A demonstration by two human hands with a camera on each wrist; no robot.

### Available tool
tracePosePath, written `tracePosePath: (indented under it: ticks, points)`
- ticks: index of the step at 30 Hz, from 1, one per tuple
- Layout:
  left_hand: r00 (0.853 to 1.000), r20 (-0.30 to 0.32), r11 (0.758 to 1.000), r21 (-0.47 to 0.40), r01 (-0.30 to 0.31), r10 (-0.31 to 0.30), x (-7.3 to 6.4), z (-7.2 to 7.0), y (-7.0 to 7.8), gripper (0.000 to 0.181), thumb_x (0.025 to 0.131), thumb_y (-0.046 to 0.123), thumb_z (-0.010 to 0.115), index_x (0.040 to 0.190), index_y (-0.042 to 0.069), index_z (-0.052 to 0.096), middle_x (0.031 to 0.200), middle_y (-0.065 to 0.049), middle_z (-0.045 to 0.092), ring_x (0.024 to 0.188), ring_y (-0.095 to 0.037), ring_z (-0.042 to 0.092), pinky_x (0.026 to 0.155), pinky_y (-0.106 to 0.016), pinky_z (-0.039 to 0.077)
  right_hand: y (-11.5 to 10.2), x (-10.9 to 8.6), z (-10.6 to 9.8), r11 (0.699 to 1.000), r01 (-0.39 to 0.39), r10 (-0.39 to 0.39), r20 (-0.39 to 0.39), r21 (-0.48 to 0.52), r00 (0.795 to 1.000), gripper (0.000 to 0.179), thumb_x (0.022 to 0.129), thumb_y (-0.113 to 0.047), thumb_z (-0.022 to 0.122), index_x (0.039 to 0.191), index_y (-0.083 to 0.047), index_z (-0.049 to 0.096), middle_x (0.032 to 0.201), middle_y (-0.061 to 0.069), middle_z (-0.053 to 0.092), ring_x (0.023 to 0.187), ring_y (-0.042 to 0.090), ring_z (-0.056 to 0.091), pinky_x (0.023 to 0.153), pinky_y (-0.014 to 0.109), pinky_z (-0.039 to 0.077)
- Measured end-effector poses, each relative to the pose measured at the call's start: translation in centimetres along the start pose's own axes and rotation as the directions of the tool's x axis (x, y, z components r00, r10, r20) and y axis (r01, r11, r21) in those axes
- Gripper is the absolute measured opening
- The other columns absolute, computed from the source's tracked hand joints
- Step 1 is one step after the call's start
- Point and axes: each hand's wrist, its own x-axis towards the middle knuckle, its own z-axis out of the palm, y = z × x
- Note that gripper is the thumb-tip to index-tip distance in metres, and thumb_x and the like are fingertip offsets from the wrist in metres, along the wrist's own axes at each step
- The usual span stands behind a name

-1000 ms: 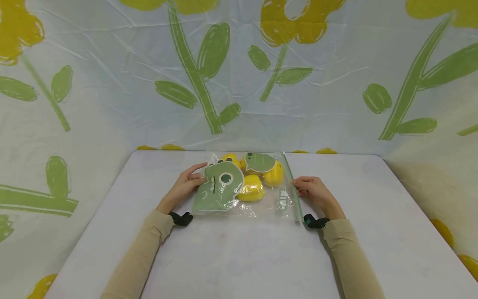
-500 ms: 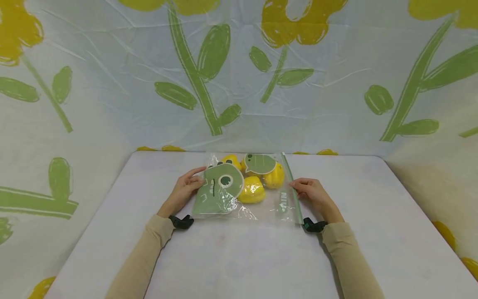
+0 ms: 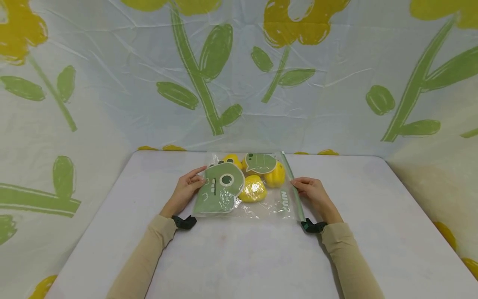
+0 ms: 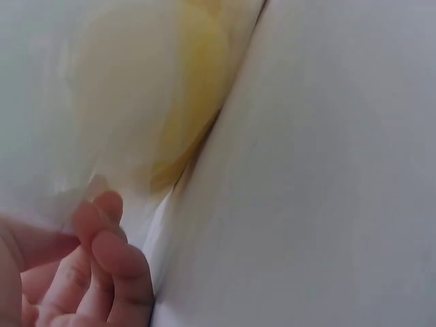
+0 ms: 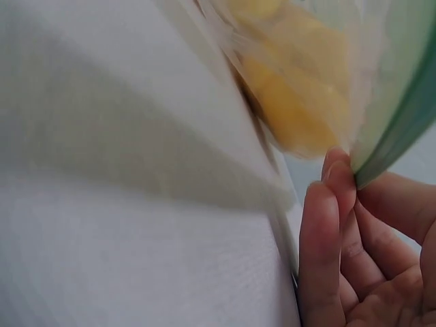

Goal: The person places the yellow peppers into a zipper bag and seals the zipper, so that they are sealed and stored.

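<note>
A clear zip bag [image 3: 269, 207] printed with green cartoon dinosaurs lies across the far middle of the table, its green zip edge [image 3: 295, 195] facing right. Several yellow bell peppers [image 3: 254, 189] are inside, some partly hidden behind the prints. At the bag's left edge my left hand [image 3: 184, 191] pinches the plastic between thumb and fingers; the left wrist view shows the film running into that pinch, with a yellow pepper [image 4: 197, 82] behind it. My right hand [image 3: 314, 194] pinches the zip edge about midway along, and the right wrist view has the green strip [image 5: 402, 119] between thumb and fingertips.
The white table [image 3: 239, 265] carries the bag near its back edge. Behind it hangs a pale sheet [image 3: 321, 112] with printed flowers, which also closes in both sides. Dark wrist cameras [image 3: 184, 222] sit just below the bag's lower corners.
Both hands keep their pinch on the zip bag. The bag and the left hand appear shifted very slightly, mostly along with the whole head view.
</note>
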Motion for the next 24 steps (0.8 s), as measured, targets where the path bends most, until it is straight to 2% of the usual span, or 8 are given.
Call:
tracePosePath:
  ticks: [5, 12, 18, 21, 24]
  points:
    - [1.0, -0.024, 1.0, 0.024, -0.011, 0.011, 0.1, 0.2, 0.0, 0.052, 0.096, 0.004, 0.06, 0.146, 0.008, 0.048, 0.091, -0.002, 0.065, 0.08, -0.009, 0.055, 0.069, -0.02, 0.046, 0.0, 0.1, 0.1, 1.0, 0.008, -0.008, -0.018, -0.001, 1.0, 0.016, 0.094, -0.016, 0.068, 0.099, -0.003, 0.072, 0.078, -0.009, 0.067, 0.069, 0.007, 0.059, 0.064, 0.021, 0.05]
    - [0.999, -0.04, 0.999, -0.032, 0.015, -0.016, -0.1, 0.2, 0.1, 0.052, 0.094, 0.001, 0.062, 0.144, 0.005, 0.049, 0.087, -0.002, 0.065, 0.081, -0.01, 0.057, 0.071, -0.02, 0.047, 0.1, 0.3, 0.2, 1.0, -0.009, 0.009, -0.063, 0.002, 0.998, 0.009, 0.092, -0.014, 0.068, 0.091, -0.007, 0.074, 0.075, -0.006, 0.067, 0.067, 0.009, 0.06, 0.064, 0.022, 0.051]
    - [0.999, -0.021, 0.999, -0.035, 0.041, -0.042, 0.0, 0.0, 0.3, 0.053, 0.094, 0.0, 0.061, 0.145, 0.001, 0.046, 0.086, -0.004, 0.065, 0.077, -0.01, 0.055, 0.067, -0.021, 0.046, -0.1, 0.2, 0.1, 0.999, -0.037, 0.035, -0.052, -0.026, 0.998, 0.013, 0.093, -0.018, 0.067, 0.091, -0.006, 0.073, 0.077, -0.006, 0.065, 0.069, 0.01, 0.058, 0.065, 0.022, 0.05]
    - [0.998, 0.0, 0.998, 0.018, 0.06, -0.06, 0.1, -0.2, 0.6, 0.052, 0.095, 0.0, 0.059, 0.145, 0.0, 0.045, 0.086, -0.005, 0.066, 0.074, -0.012, 0.054, 0.066, -0.023, 0.045, -0.4, 0.0, -0.1, 0.999, -0.023, 0.023, -0.002, -0.047, 1.0, 0.021, 0.095, -0.018, 0.065, 0.1, 0.001, 0.071, 0.079, -0.006, 0.064, 0.071, 0.01, 0.058, 0.066, 0.023, 0.05]
    - [0.996, 0.033, 0.981, 0.178, 0.071, -0.078, 0.3, -0.6, 1.5, 0.053, 0.096, 0.002, 0.057, 0.147, 0.001, 0.042, 0.086, -0.009, 0.065, 0.068, -0.015, 0.055, 0.062, -0.026, 0.047, -0.9, -0.6, -0.7, 0.997, -0.002, 0.006, 0.058, -0.077, 0.998, 0.031, 0.097, -0.016, 0.06, 0.112, 0.011, 0.063, 0.083, -0.001, 0.065, 0.071, 0.01, 0.059, 0.068, 0.024, 0.052]
